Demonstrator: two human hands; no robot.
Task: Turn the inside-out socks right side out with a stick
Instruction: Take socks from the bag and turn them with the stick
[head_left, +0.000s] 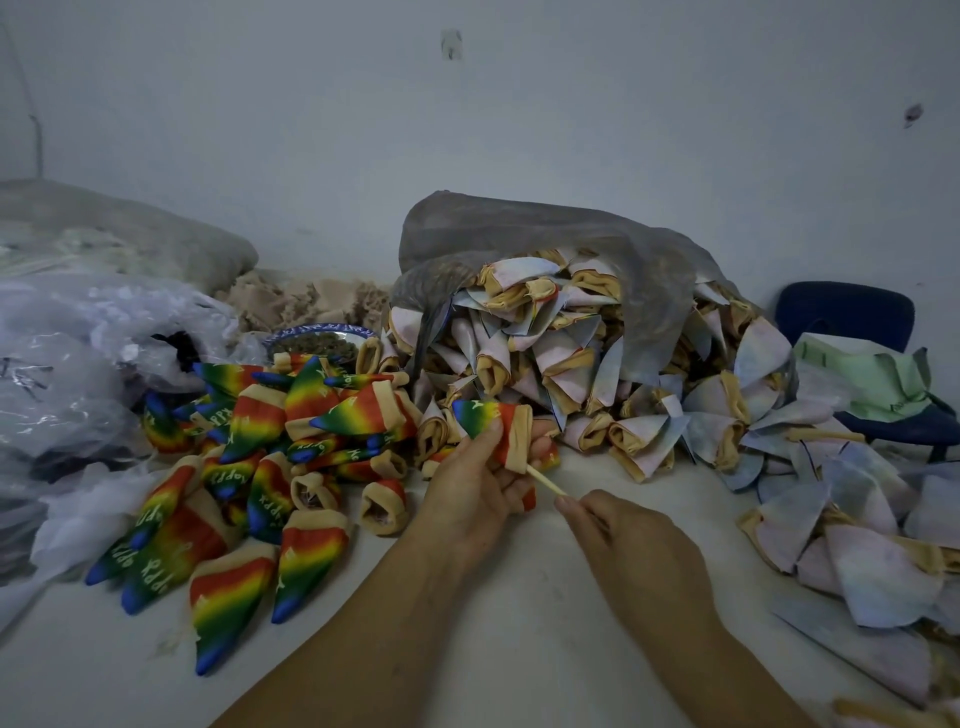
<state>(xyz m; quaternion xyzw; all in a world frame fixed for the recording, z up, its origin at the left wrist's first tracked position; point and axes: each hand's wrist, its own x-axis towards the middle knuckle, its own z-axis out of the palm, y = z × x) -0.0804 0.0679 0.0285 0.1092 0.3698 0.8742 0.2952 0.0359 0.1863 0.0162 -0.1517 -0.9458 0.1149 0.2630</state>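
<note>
My left hand (470, 491) grips a small rainbow sock (485, 418) with a tan cuff, held above the white table. A pale wooden stick (545, 480) runs out of the sock's cuff toward the lower right. My right hand (618, 540) pinches the stick's free end between thumb and fingers. Left of my hands lies a heap of rainbow socks (249, 467) turned right side out. Behind and to the right, pale inside-out socks (571, 364) spill from a grey bag (545, 234).
More pale socks (857, 545) are scattered at the right. Clear plastic bags (78, 364) lie at the left, and a patterned bowl (317, 340) stands behind the rainbow heap. A blue chair (847, 312) with green fabric stands at the far right. The white table (467, 649) lies under my forearms.
</note>
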